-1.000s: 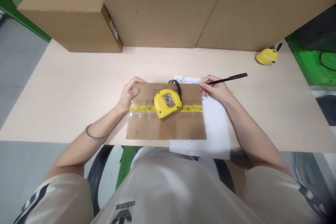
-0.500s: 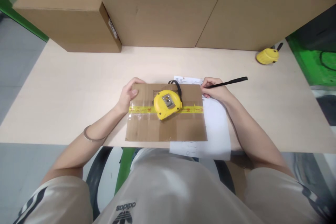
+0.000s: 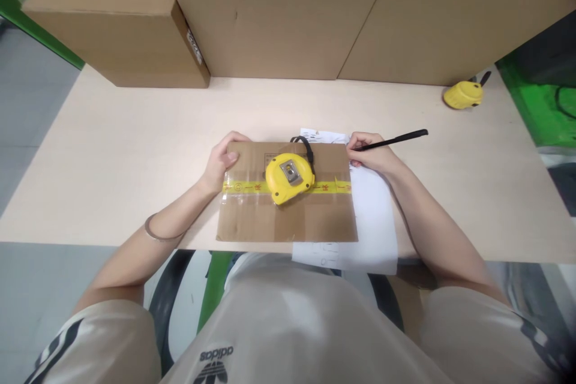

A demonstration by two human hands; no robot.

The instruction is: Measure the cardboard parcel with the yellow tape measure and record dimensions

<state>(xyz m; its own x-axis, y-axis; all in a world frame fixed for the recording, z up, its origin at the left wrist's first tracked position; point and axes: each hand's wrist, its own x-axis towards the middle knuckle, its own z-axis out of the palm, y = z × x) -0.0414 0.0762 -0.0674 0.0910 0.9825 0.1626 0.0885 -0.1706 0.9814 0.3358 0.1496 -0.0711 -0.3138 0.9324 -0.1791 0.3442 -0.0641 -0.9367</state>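
My left hand point(image 3: 224, 159) grips the upper left corner of a flat cardboard box point(image 3: 252, 219), thumb on top. Yellow printed tape runs across the box. On it lies a yellow tape measure point(image 3: 288, 179), its metal clip facing up and a black strap at its far side. My right hand point(image 3: 369, 151) is closed round a black pen point(image 3: 400, 138) at the box's upper right edge. The pen's tip is hidden by the fingers. Partly under the box is a white paper point(image 3: 373, 222) with some writing, which hangs over the table's front edge.
Large cardboard boxes point(image 3: 279, 18) stand along the back of the pale table point(image 3: 112, 144). A smaller cardboard box point(image 3: 112, 42) is at the back left. Another yellow tape measure point(image 3: 463, 95) sits at the back right.
The whole view has shifted very slightly. Both hands, the box, the pen and the tape measure keep their places relative to each other.
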